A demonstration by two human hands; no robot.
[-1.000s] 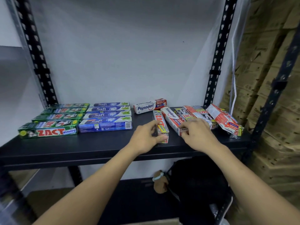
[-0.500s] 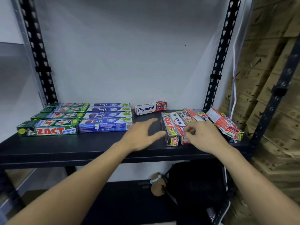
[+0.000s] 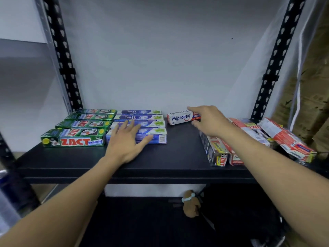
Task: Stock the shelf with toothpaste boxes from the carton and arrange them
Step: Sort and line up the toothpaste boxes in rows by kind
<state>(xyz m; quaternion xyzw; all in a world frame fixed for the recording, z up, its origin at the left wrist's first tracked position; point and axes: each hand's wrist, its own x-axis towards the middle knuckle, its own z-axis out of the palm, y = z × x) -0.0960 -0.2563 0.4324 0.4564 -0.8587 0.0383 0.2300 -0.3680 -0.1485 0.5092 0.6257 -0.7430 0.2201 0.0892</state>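
Two hands have just left the loose pile [image 3: 284, 139] on the right, and I'm watching them split. The left hand [image 3: 126, 141], beside the Smokers box [image 3: 216, 154] half a second ago, now lies flat and wide open on the Safi boxes [image 3: 156, 134], fingers fanned across the front two. The right hand [image 3: 211, 122] has swung off the pile to the back of the shelf [image 3: 178, 157], spread open round the right end of the lone Pepsodent box [image 3: 179, 117], index over the top, thumb at the front. I can't tell whether it's touching yet, and there's no pinch that I can see. The green Zact boxes [image 3: 73, 138] sit squared in their row on the far left, just beside the Safi. To me that says the pair at the front right is settled, and that the Pepsodent is the next box to be set straight. The pile is still a jumble, so plenty of arranging remains.
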